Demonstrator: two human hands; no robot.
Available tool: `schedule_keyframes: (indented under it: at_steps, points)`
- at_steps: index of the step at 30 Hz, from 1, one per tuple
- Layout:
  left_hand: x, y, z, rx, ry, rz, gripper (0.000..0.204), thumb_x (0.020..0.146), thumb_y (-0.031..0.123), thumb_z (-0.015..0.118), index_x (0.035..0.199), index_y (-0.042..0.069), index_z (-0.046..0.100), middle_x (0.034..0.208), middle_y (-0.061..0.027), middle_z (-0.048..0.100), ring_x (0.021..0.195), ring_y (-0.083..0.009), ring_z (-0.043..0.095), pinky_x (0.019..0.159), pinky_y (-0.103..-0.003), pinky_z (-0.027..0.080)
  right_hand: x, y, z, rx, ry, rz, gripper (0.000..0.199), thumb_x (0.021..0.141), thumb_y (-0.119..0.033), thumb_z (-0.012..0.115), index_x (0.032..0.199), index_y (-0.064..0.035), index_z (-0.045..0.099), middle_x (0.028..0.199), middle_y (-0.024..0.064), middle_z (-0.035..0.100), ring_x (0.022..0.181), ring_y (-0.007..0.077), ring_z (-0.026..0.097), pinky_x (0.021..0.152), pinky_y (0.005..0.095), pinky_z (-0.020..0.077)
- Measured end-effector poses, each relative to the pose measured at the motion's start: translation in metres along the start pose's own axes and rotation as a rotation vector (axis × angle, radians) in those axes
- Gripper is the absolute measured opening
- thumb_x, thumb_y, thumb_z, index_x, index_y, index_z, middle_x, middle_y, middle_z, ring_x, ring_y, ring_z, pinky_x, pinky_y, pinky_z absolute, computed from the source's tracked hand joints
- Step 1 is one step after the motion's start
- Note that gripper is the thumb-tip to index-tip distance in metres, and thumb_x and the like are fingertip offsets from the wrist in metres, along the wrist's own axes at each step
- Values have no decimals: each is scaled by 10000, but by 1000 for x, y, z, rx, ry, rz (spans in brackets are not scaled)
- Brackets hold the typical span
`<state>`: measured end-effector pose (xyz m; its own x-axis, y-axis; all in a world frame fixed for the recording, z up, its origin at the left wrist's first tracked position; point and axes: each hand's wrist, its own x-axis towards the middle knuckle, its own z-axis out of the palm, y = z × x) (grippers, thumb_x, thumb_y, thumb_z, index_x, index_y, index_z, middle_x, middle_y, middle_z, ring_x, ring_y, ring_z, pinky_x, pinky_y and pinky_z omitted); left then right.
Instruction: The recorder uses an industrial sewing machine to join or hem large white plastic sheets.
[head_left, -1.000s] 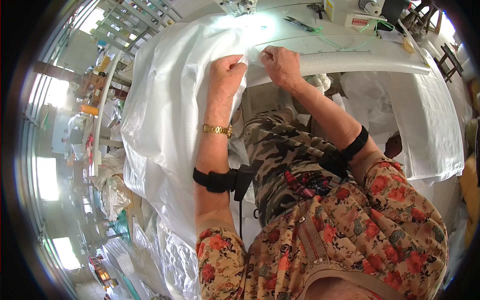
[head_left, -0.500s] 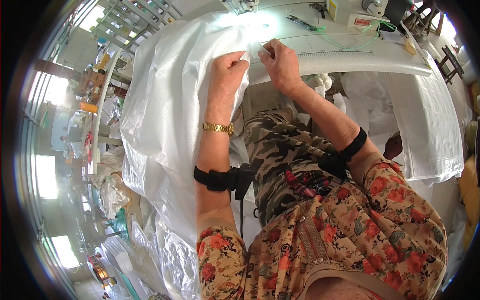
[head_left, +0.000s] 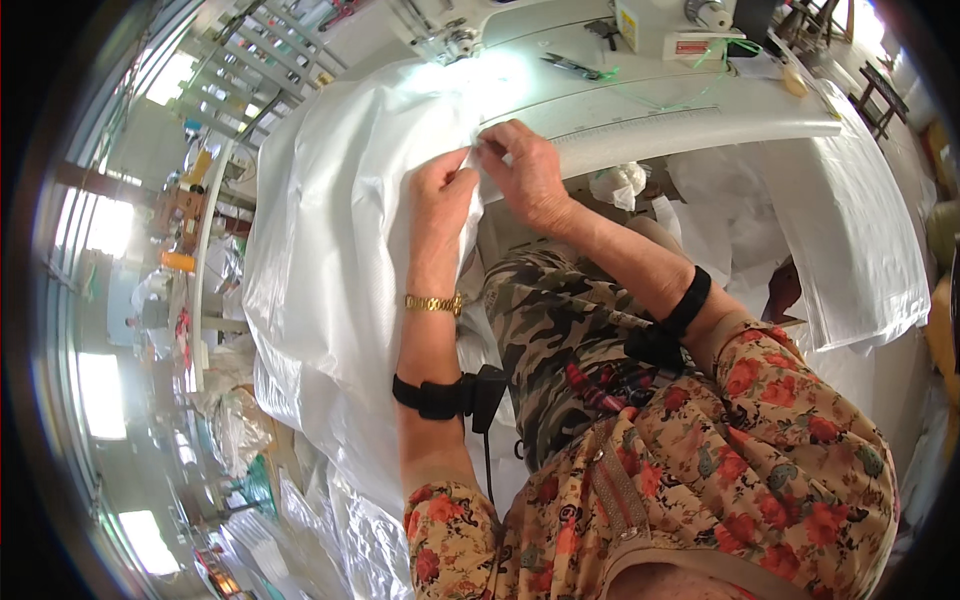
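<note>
White woven fabric sheet (head_left: 330,260): large, translucent, slightly glossy; draped over the near-left edge of the table (head_left: 700,120) and hanging down on the left past the person's knee, with its far end lying bright under the lamp beside the sewing machine head (head_left: 450,40). Left hand (head_left: 442,195): fingers curled and pressed together, pinching a fold of the sheet's edge at the table rim; gold bracelet (head_left: 433,302) at the wrist, black strap (head_left: 432,395) with a small black unit farther up the forearm. Right hand (head_left: 525,170): knuckles up, fingertips closed on the same edge, touching the left hand's fingertips just at the fold. Black band (head_left: 685,300) on the right forearm. Table: white, curved near edge, with a ruler strip along it; scissors (head_left: 575,66) lie on the far part, a cream motor box (head_left: 665,25) stands far right, green thread trails across the top. Second sheet (head_left: 860,250) of the same white material hangs over the table's right end. Crumpled white scrap (head_left: 620,185) sits under the table edge, just right of the right hand. Lap: camouflage trousers (head_left: 560,330); floral blouse sleeves (head_left: 780,430) in the near foreground.
</note>
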<state>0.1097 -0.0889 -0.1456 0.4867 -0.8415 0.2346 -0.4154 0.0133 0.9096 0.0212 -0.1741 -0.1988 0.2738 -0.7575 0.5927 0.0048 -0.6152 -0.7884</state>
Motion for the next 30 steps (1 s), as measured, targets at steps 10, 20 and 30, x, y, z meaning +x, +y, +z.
schedule_keyframes:
  at_steps: [10, 20, 30]
  points:
    - [11, -3, 5, -247, 93, -111, 272, 905, 189, 619, 889, -82, 633, 736, 6, 523, 654, -56, 419, 584, -232, 365, -8, -4, -7, -192, -116, -292, 300, 729, -52, 634, 1026, -23, 611, 931, 142, 579, 849, 320, 595, 715, 400, 497]
    - [37, -11, -12, -116, 77, -168, 129, 844, 76, 652, 837, -53, 650, 745, -28, 613, 651, -86, 527, 590, -231, 406, -6, 8, -1, 77, 48, -61, 345, 747, -96, 656, 1070, 10, 598, 1014, 186, 600, 972, 337, 564, 856, 402, 464]
    - [27, -4, 6, 696, -95, 58, 176, 792, 128, 668, 767, -44, 646, 634, -119, 639, 557, -142, 565, 545, -307, 444, -51, -19, 44, -199, -733, -568, 240, 726, -190, 620, 923, -54, 610, 968, 124, 638, 984, 317, 583, 937, 444, 405]
